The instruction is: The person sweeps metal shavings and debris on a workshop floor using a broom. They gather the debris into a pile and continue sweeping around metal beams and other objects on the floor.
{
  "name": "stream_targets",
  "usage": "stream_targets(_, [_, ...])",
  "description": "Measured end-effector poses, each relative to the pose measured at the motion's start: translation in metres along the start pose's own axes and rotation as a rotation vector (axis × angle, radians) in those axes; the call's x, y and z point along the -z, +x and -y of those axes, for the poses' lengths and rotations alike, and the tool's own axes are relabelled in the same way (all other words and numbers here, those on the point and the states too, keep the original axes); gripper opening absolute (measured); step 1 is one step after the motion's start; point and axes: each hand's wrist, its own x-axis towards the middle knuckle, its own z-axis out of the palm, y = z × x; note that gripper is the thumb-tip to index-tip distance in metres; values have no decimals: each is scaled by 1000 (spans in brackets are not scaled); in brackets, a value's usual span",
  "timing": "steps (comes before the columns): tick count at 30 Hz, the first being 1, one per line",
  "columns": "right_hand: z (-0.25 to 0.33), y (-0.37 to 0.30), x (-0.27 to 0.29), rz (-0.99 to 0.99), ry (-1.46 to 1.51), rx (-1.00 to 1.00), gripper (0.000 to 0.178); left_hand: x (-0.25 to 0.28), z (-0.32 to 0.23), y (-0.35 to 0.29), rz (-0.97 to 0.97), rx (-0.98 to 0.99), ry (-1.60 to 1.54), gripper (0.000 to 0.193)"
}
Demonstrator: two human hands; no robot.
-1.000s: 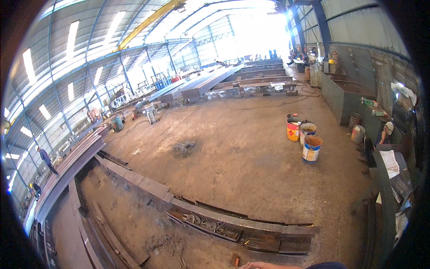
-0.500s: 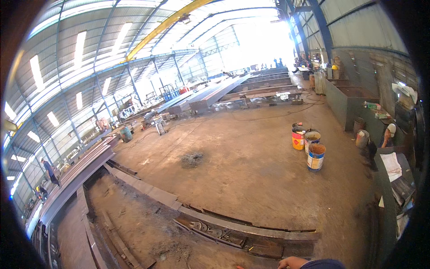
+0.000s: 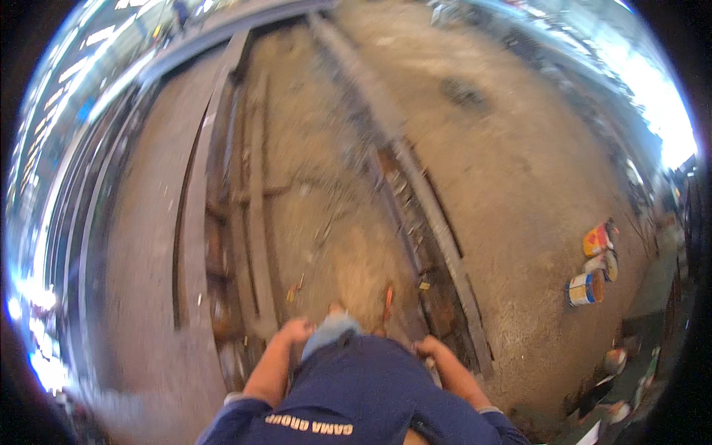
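Note:
Both forearms reach forward on either side of my dark blue shirt. My left hand [image 3: 298, 329] is beside my light blue trouser leg [image 3: 331, 331], its fingers smeared by motion. On the other side, close to the shirt's edge, is my right hand [image 3: 426, 345], also blurred; whether it holds anything does not show. Between and ahead of the hands, a slim orange-red object [image 3: 388, 300] lies on the brown ground. A smaller red and yellow item [image 3: 297, 285] lies ahead of my left hand.
A long steel channel [image 3: 445, 237] with metal scraps beside it runs along my right. Long flat steel bars [image 3: 196, 252] lie to my left. Farther right stand paint buckets, one blue and white [image 3: 584, 289], one red and yellow [image 3: 597, 239]. A steel beam [image 3: 222, 33] crosses the far side.
My view has swung down and turned left, from the wide workshop to the ground before me. Both forearms and my shirt now show; earlier only part of the right hand did.

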Motion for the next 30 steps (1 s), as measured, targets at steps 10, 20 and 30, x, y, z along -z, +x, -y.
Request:
stream_targets(10, [120,24,5,73,-264,135,31,-7,127,-67,-328,376,-337,36])
stream_targets(20, [372,-40,33,470,-436,675,37,-34,164,-103,-330,643,-594,40])
stream_targets(30, [511,30,-100,955,-872,299,29,-118,72,-167,-627,1029,-970,36])
